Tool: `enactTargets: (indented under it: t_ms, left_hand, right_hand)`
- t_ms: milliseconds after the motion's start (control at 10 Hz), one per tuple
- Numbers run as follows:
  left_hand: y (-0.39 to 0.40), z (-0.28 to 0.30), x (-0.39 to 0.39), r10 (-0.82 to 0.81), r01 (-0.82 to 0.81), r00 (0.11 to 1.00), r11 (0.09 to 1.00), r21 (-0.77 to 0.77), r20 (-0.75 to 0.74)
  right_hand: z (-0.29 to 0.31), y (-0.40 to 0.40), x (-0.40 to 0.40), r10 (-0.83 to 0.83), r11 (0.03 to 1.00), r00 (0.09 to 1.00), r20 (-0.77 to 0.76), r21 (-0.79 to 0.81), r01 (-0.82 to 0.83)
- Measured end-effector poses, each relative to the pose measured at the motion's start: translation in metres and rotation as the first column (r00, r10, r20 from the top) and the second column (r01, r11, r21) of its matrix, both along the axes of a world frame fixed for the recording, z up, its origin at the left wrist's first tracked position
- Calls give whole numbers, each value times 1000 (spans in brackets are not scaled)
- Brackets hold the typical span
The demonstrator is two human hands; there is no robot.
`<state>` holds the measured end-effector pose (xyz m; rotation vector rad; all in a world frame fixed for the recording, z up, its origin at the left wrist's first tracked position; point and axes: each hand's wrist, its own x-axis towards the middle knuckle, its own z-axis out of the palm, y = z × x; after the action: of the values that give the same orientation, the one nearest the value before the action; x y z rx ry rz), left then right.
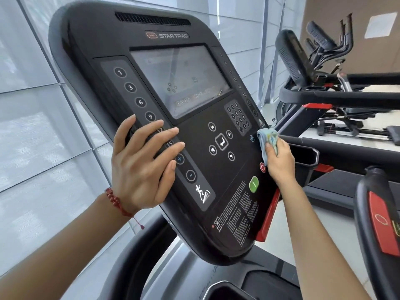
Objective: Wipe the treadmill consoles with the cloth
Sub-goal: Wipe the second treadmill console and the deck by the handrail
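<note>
The right hand hides the black treadmill console's right edge. The fine white warning print there is too small to read. The picture's edge cuts off the red-padded black handlebar.

**Cloth at the right edge of the tilted console**

The treadmill console is a broad black panel filling the centre of the frame, leaning toward the upper left. It carries a dark screen, a column of numbered round buttons down its left side, arrow keys, a small keypad and a green button low on the right. The cloth, pale blue and bunched, presses against the console's right edge, right of centre.
</note>
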<state>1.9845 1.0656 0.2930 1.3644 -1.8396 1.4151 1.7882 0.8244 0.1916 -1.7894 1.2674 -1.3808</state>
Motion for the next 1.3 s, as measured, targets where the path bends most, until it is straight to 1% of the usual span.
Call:
enactTargets:
  t_ms: [200, 400, 500, 600, 700, 900, 1000, 1100, 1200, 1300]
  left_hand:
    - [1, 1, -2, -3, 3, 1000, 1000, 1, -5]
    - [2, 0, -2, 3, -3, 1000, 1000, 6, -6]
    - [3, 0, -1, 13, -13, 1000, 1000, 23, 1]
    - [6, 4, 0, 31, -32, 999, 998, 45, 26]
    - [9, 10, 3, 31, -34, 998, 998, 55, 55]
    - [8, 48, 27, 91, -95, 992, 995, 44, 81]
    - [4, 54, 32, 72, -76, 993, 997, 34, 93]
    - [0, 51, 32, 33, -33, 997, 999, 7, 66]
    - [-2, 49, 32, 10, -10, 998, 1000, -3, 62]
    - [-3, 49, 33, -1, 1, 998, 1000, -1, 59]
  right_hand:
    - [-2, 67, -3, 101, 992, 995, -17, -78, -102]
    - [-7, 132, 4, 188, 960, 982, -29, -204, -191]
    - [-9, 137, 8, 197, 954, 980, -27, -224, -198]
    - [-4, 117, 12, 152, 968, 988, 3, -200, -149]
    - [7, 71, 16, 67, 993, 998, 11, -93, -66]
    - [38, -17, 26, -39, 998, 999, -28, 49, 40]
    - [51, -39, 31, -56, 996, 998, -39, 70, 58]
    - [64, -51, 41, -58, 998, 997, -50, 31, 60]
    - [90, -64, 59, -30, 999, 998, -59, -29, 29]
    - [128, -76, 85, 38, 994, 999, -37, -98, -41]
